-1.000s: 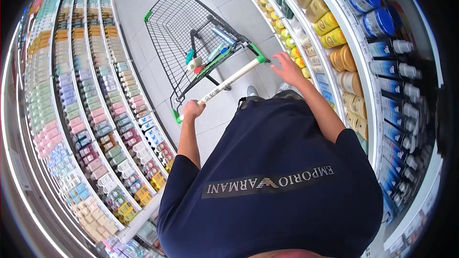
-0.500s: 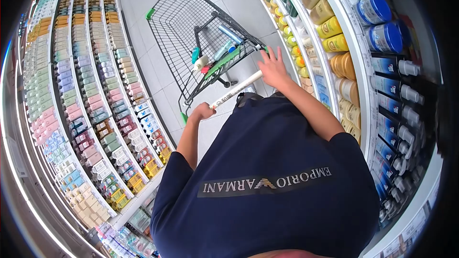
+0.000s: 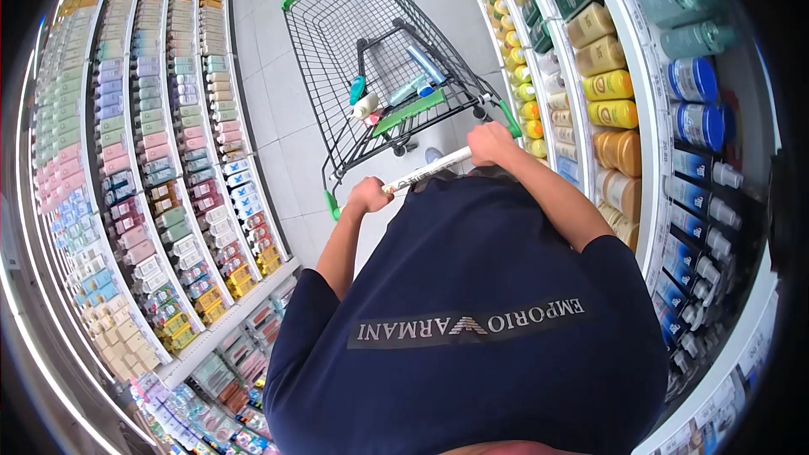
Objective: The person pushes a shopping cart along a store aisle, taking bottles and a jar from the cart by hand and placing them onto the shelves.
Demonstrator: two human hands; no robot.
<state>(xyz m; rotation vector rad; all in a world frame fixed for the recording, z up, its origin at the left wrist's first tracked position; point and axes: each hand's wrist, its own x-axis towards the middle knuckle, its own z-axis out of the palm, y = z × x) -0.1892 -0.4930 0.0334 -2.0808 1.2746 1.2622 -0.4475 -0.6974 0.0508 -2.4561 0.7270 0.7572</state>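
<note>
A wire shopping cart [image 3: 329, 42] with green corners stands in front of me. My left hand [image 3: 368, 195] is wrapped round the left part of its white handle [image 3: 425, 170], and my right hand [image 3: 492, 144] grips the same handle near the right end. Inside the cart lie a teal bottle [image 3: 358, 88], a cream-coloured bottle [image 3: 365, 106], a pale blue bottle with a dark blue cap [image 3: 409, 89] and a long blue item [image 3: 426, 64]. A green panel [image 3: 409, 112] is at the cart's near side.
Long shelves [image 3: 198, 76] of bottles and tubes run along the left. On the right, shelves [image 3: 645, 118] hold yellow bottles [image 3: 613, 114], blue-lidded jars [image 3: 693, 80] and pump bottles [image 3: 699, 168]. Grey floor tiles [image 3: 270, 34] lie between them.
My right hand, open and off the handle a second ago, has come down and closed on it. The cart sits farther right in view, and the shelves have shifted as the view moved.
</note>
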